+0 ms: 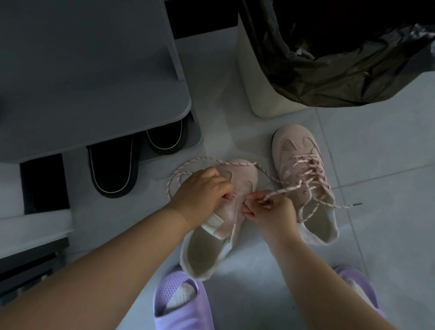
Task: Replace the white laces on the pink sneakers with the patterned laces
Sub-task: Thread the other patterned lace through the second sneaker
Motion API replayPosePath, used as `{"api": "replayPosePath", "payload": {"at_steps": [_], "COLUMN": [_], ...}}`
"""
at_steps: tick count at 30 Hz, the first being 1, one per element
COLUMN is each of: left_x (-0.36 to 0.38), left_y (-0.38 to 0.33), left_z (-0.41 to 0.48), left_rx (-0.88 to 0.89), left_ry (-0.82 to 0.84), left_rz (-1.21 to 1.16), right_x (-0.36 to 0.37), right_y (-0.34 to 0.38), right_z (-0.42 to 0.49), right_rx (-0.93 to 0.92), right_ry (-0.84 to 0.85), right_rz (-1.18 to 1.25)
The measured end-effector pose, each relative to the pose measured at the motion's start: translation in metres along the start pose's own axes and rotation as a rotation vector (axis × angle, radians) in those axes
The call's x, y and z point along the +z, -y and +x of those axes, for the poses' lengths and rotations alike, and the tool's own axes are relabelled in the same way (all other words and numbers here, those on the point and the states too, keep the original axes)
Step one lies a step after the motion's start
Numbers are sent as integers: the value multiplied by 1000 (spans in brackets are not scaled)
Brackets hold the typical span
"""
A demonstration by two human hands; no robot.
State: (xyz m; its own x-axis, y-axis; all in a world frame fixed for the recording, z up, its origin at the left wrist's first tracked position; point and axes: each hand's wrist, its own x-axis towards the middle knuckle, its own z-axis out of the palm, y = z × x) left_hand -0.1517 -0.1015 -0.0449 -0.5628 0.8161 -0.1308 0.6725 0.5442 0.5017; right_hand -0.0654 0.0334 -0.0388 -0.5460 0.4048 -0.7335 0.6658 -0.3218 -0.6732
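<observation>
**Lace end held just right of the eyelets**

Fingers (249, 210) of the right hand (272, 212) curl in a pinch on the patterned lace (283, 190), at the throat of the near sneaker (242, 173). The left hand (202, 191), fingers curled, grips the throat's other side. This sneaker lies on the floor (388, 181), toe pointing away, with lace slack looped round the toe. The second sneaker (296, 145), already laced, is just right.

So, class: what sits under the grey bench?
Two black slippers with pale edging poke out from under the grey bench; the rest of each is hidden beneath it.

Left hand (202, 191) grips pink sneaker (244, 174); right hand (273, 211) pinches patterned lace (285, 190) (speckled).
</observation>
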Motion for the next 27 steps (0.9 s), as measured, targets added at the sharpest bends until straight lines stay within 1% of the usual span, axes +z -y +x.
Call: {"api": "replayPosePath", "payload": {"at_steps": [1,3,5,7,10,11,13,15,17,20,22,25,27], "left_x": [0,-1,0,-2,-5,-4,-4,-5,-5,-4,-5,-8,-9], "left_y": [-1,-4,-4,-3,-3,-3,-3,-5,-7,-7,-9,-9,-9], "left_z": [1,5,9,10,7,6,4,4,4,6,5,3,2], "left_rx": [-2,-14,-72,-110,-109,-101,-114,-154,-177,-204,-197,-165,-148], "left_ry": [13,103,184,208,150,130,134,157,148,183,244,294,312], "left_rz": [-1,0,-28,-92,-208,-229,-256,-277,-316,-320,-326,-306,-280], "right_x": [-1,-2,-4,-8,-11,-11,-12,-11,-3,15,17,13,13], "right_y": [0,0,-2,-5,0,2,4,0,-7,-26,-31,-34,-33], "right_z": [0,1,1,3,7,9,11,9,-1,-19,-24,-26,-31], "right_rx": [-9,-21,-38,-100,-217,-232,-226,-186,-146,-204,-232,-212,-279], "right_ry": [-8,-38,-60,-63,-2,21,38,-3,-42,-48,-120,-285,-342], "right_rz": [2,-22,-68,-209,-536,-601,-588,-499,-494,-459,-424,-329,-338]}}
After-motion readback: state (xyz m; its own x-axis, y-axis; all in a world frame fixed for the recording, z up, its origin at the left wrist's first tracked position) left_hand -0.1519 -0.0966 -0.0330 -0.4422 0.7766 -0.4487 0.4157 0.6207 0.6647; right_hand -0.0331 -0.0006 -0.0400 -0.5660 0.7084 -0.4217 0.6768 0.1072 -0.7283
